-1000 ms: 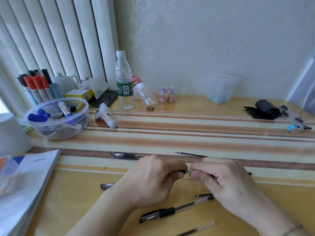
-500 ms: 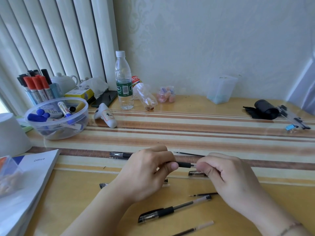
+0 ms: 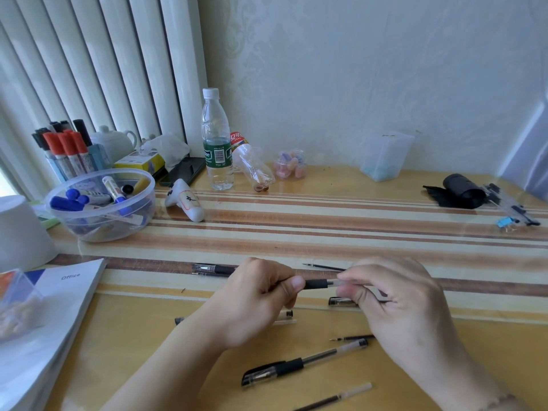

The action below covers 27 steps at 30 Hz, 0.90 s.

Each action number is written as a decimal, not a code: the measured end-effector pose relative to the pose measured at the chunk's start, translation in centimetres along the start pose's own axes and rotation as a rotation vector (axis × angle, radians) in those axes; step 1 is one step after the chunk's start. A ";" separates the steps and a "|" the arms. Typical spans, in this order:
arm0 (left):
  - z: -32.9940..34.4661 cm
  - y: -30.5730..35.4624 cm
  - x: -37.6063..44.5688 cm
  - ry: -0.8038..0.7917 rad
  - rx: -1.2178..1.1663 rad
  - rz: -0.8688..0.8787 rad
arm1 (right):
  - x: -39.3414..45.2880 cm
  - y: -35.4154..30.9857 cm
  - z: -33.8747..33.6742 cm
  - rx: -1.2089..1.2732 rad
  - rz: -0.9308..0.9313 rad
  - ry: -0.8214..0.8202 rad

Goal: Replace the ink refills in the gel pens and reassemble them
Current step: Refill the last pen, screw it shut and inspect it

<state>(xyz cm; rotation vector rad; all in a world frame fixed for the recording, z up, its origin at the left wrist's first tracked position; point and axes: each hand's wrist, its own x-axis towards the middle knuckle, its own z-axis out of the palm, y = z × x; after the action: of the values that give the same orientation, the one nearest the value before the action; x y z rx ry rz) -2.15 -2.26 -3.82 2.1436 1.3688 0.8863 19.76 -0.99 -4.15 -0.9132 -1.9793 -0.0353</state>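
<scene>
A glossy yellow desk with brown stripes sits under pale wallpaper. Above its near middle, both hands pinch one slim pen: the left hand closes on the black rubbery grip end, the right hand on the clear barrel. A capped pen lies nearer.

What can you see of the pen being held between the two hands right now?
The held pen lies roughly level above the striped table, running left to right. Only a short stretch shows: a black rubbery grip section, then a clear plastic barrel. The left hand pinches the grip end, thumb on top; the right hand closes its fingers on the clear barrel. Both ends are hidden inside the hands, so tip, cap and refill cannot be made out. It touches nothing else.
</scene>
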 end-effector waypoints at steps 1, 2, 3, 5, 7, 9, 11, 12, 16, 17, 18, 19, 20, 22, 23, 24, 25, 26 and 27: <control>0.0 0.0 0.0 0.009 -0.016 0.003 | 0.1 0.0 0.0 0.011 0.004 -0.011; -0.1 0.0 0.0 0.025 -0.027 0.014 | 0.2 0.0 -0.1 0.030 0.016 -0.037; -0.1 -0.1 0.1 0.046 -0.027 0.033 | 0.3 0.0 -0.3 0.057 0.041 -0.079; -0.2 -0.2 0.2 0.084 -0.004 0.077 | 0.3 0.1 -0.6 0.106 0.126 -0.207; -0.2 -0.3 0.2 0.103 0.007 0.093 | 0.2 0.5 -0.9 0.062 0.168 -0.317; -0.1 -0.4 0.3 0.095 0.009 0.094 | 0.1 0.8 -0.9 -0.015 0.145 -0.330; -0.1 -0.4 0.2 0.083 0.003 0.094 | 0.2 0.8 -0.9 -0.064 0.165 -0.300; -0.1 -0.4 0.3 0.084 -0.011 0.089 | 0.2 0.9 -0.9 -0.098 0.175 -0.295; -0.3 -0.2 0.3 0.108 -0.101 0.041 | 0.2 0.6 -1.1 -0.098 0.131 -0.320; -0.4 -0.2 0.3 0.104 -0.106 0.038 | 0.2 0.5 -1.1 -0.080 0.125 -0.354; -0.5 -0.1 0.3 0.099 -0.101 0.042 | 0.2 0.5 -1.0 -0.067 0.113 -0.385; -0.8 -0.1 0.3 0.098 -0.090 0.048 | 0.3 0.6 -1.1 -0.065 0.102 -0.421; -1.1 -0.1 0.3 0.108 -0.078 0.047 | 0.3 0.9 -1.3 -0.070 0.095 -0.458; -1.9 -0.8 0.3 0.157 -0.066 0.010 | 0.5 1.7 -2.2 -0.130 0.108 -0.500; -2.4 -1.2 0.3 0.186 -0.070 -0.021 | 0.6 2.3 -2.8 -0.186 0.140 -0.486; -2.8 -1.6 0.3 0.213 -0.074 -0.049 | 0.8 3.0 -3.4 -0.245 0.188 -0.458; -3.1 -1.9 0.3 0.240 -0.075 -0.068 | 1.0 3.6 -4.1 -0.297 0.248 -0.414; -3.2 -2.0 0.3 0.266 -0.071 -0.079 | 1.2 4.1 -4.6 -0.320 0.308 -0.361; -3.1 -1.9 0.4 0.285 -0.069 -0.081 | 1.4 4.3 -4.8 -0.282 0.369 -0.304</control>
<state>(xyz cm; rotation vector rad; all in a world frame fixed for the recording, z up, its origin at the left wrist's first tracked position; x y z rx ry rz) -5.50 -1.06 -2.81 1.9505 1.5229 1.2238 25.48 1.17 -1.69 -1.5332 -2.0809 0.0379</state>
